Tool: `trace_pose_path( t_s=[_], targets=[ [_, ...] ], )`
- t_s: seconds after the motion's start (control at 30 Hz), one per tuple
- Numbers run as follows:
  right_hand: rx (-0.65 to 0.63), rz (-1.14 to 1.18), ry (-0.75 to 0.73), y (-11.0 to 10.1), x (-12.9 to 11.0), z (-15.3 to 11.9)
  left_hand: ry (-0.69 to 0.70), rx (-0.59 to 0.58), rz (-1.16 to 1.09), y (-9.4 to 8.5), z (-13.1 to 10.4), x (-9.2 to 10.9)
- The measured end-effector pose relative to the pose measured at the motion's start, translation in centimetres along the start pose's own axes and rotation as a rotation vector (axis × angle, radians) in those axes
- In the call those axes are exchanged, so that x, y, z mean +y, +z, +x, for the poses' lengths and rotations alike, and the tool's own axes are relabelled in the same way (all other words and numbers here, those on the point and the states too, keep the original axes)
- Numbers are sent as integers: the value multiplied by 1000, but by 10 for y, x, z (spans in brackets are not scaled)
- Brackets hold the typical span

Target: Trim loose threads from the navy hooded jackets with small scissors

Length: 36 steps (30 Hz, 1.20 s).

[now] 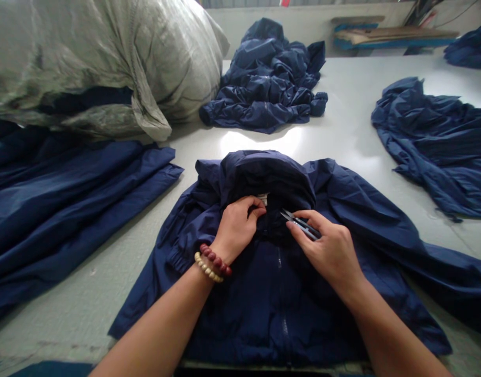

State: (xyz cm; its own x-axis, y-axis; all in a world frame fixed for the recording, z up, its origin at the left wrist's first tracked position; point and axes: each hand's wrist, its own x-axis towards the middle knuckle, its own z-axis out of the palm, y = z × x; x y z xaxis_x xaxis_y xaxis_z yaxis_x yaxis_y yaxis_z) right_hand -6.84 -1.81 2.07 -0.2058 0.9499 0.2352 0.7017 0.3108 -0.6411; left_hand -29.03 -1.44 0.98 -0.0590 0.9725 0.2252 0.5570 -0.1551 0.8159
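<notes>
A navy blue hooded jacket (240, 303) lies spread on the table in front of me, its front zipper running down the middle. My left hand (240, 222) pinches at the collar opening, beside a small white label (263, 199) inside the neck. What exactly its fingertips grip, cloth or thread, is too small to tell. In my right hand (330, 243) is a pair of thread snips (303, 226), held between thumb and fingers. Their blades point up and left toward the collar, a short way from my left fingertips. The hood (268, 167) arches beyond both hands.
On the pale table (338, 120), a crumpled pile of navy garments (270, 78) sits at the back. More navy cloth (452, 141) lies at right, and folded navy pieces (67, 204) at left. A big grey woven sack (177, 57) bulges at the back left.
</notes>
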Motion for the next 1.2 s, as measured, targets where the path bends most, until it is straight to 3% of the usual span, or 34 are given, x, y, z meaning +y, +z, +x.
trace_pose_path(
  t_s=[0.17, 0.43, 0.83, 1.2],
  targets=[
    [0, 23, -7, -1, -2, -1, -42, -4, -34, 0, 0, 0],
    [36, -20, -146, 2, -9, -4, -38, -7, -79, 0, 0, 0],
    [97, 40, -205, 11, -11, -3, 10, 1, -87, 1, -3, 6],
    [75, 52, -209, 14, -9, -1, 26, 2, -94, 2, -3, 4]
  ],
)
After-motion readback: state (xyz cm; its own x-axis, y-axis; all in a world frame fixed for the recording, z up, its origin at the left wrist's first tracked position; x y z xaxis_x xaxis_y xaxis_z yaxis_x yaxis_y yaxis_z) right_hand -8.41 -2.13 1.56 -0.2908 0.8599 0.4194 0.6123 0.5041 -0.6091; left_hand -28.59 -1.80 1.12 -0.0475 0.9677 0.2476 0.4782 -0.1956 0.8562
